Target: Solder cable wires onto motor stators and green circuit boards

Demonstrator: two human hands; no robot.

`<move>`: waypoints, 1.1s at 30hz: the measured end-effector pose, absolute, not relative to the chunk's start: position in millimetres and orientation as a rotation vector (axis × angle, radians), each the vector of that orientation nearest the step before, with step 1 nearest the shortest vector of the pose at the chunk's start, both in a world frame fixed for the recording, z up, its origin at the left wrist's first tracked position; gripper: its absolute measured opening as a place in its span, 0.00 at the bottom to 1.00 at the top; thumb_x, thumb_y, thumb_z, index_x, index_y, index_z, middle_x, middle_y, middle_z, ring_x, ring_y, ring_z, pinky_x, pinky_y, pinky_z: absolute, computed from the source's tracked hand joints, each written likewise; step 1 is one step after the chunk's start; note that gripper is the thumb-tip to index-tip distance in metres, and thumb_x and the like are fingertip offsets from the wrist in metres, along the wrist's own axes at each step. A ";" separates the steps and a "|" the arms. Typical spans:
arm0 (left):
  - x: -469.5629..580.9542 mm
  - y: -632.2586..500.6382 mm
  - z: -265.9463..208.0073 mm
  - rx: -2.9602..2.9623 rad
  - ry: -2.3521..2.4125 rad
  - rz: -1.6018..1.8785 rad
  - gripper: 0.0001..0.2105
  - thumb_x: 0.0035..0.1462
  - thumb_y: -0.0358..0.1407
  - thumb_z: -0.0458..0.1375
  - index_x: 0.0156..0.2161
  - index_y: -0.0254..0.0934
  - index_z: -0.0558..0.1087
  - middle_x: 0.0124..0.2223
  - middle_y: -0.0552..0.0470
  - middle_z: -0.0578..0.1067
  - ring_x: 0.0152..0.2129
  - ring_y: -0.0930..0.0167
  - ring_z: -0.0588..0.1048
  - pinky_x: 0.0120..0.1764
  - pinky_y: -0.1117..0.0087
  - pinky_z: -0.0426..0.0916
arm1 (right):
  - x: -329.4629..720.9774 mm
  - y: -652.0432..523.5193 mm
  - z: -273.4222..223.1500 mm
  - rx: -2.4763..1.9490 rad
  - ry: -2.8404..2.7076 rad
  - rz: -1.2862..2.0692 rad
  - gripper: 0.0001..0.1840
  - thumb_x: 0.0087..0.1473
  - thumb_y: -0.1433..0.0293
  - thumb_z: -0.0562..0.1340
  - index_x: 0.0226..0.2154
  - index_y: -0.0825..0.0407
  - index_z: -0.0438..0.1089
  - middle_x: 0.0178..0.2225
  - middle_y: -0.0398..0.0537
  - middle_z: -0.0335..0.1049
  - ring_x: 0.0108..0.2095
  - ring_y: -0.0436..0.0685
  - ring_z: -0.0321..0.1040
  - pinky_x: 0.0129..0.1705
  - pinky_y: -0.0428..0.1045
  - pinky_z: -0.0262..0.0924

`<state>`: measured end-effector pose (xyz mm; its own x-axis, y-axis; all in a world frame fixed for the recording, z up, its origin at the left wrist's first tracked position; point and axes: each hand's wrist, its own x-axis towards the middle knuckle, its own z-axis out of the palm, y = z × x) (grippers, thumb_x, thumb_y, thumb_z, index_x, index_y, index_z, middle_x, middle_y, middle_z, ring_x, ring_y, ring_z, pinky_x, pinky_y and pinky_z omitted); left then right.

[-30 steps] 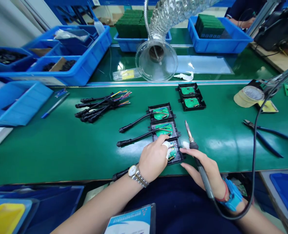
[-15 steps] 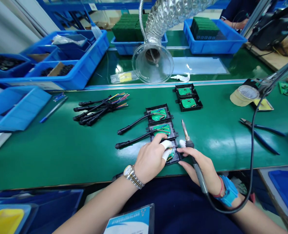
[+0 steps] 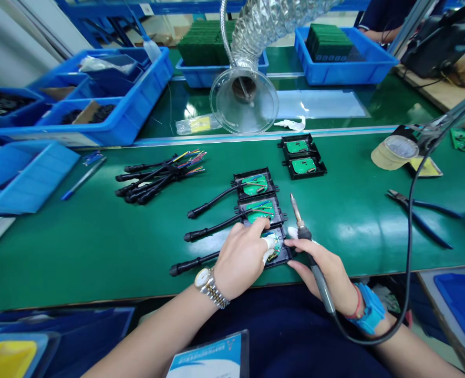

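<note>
Left hand half-curled over nearest casing, hold unclear, right hand loosely gripping soldering iron, pliers at that hand's two o'clock

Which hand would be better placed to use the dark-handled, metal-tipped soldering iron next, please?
Probably the right hand: it holds the soldering iron, while the left hand covers part of the nearest open black plastic case.

The green worktop is smooth and glossy, the bins smooth blue plastic, the hood clear shiny plastic, and the duct crinkled silvery foil. The cases look like matt black plastic, the cables like dull rubber. The soldering iron has a metal shaft, the watch a polished metal bracelet, and the clothing is matt cloth.
</note>
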<state>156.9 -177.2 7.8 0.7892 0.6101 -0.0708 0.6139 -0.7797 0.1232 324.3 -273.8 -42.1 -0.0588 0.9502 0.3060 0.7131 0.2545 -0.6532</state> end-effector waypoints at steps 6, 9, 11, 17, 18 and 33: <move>156.0 -172.1 9.1 2.926 0.890 -0.087 0.13 0.57 0.30 0.49 0.28 0.34 0.75 0.51 0.44 0.67 0.32 0.66 0.70 0.35 0.62 0.60 | 324.7 -273.8 -41.2 -1.520 -1.828 0.439 0.19 0.54 0.71 0.57 0.50 0.51 0.59 0.41 0.49 0.70 0.38 0.53 0.70 0.42 0.48 0.67; 151.4 -167.9 2.1 2.879 0.851 -0.048 0.11 0.56 0.32 0.51 0.33 0.36 0.76 0.52 0.45 0.65 0.34 0.66 0.69 0.36 0.62 0.61 | 324.8 -273.9 -41.4 -1.513 -1.824 0.461 0.19 0.54 0.71 0.57 0.49 0.51 0.60 0.41 0.49 0.70 0.38 0.53 0.70 0.42 0.49 0.67; 149.2 -166.7 -2.4 2.856 0.863 -0.018 0.10 0.56 0.32 0.51 0.34 0.37 0.76 0.52 0.46 0.65 0.34 0.66 0.68 0.37 0.63 0.62 | 324.4 -273.5 -41.9 -1.512 -1.824 0.466 0.19 0.54 0.71 0.57 0.49 0.51 0.60 0.41 0.49 0.70 0.38 0.53 0.70 0.42 0.49 0.67; 149.1 -167.8 -5.4 2.778 0.914 0.032 0.10 0.57 0.35 0.51 0.34 0.35 0.75 0.52 0.47 0.64 0.33 0.67 0.66 0.36 0.64 0.63 | 326.2 -276.4 -29.7 -1.450 -1.815 0.338 0.20 0.51 0.74 0.59 0.48 0.51 0.61 0.42 0.49 0.70 0.41 0.54 0.69 0.44 0.49 0.65; 149.4 -167.8 -5.0 2.760 0.904 0.032 0.10 0.56 0.36 0.52 0.34 0.36 0.75 0.53 0.48 0.64 0.33 0.67 0.66 0.37 0.64 0.63 | 327.6 -278.7 -23.8 -1.427 -1.818 0.278 0.19 0.50 0.76 0.59 0.47 0.50 0.62 0.40 0.48 0.71 0.40 0.54 0.69 0.43 0.49 0.66; 150.3 -162.9 -5.9 2.744 0.883 0.042 0.08 0.53 0.31 0.53 0.28 0.34 0.74 0.52 0.49 0.64 0.32 0.68 0.67 0.38 0.62 0.64 | 325.2 -295.1 7.7 -1.436 -1.907 0.321 0.18 0.48 0.79 0.58 0.43 0.51 0.68 0.24 0.45 0.64 0.26 0.51 0.63 0.27 0.47 0.62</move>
